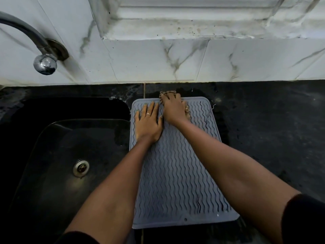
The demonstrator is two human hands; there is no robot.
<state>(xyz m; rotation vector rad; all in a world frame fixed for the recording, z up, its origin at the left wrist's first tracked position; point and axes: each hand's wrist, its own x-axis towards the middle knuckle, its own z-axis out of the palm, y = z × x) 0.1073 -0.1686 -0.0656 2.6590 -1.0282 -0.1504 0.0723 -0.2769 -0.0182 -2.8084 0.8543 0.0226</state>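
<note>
Left hand (147, 124): flat on the mat (175, 173), fingers spread, a ring (148, 113) on one finger. It presses the mat's far left corner. Right hand (173, 110): just beside it, fingers bent down over the cloth (167, 93), gripping it. The cloth sits at the mat's far edge, part of it over the rim onto the counter (272, 129).

Surroundings: the sink (61, 155) lies directly to your left, with the mat's left edge at its rim and the drain (81, 168) showing in the basin. The tap (26, 32) curves out of the wall (158, 59) above the sink, well apart from both hands. Nothing lies between your hands and the cloth.

Surface: black stone counter, wet patches around the mat's far end. Room: white marbled tiles behind, with a stained ledge (193, 29) above them.
</note>
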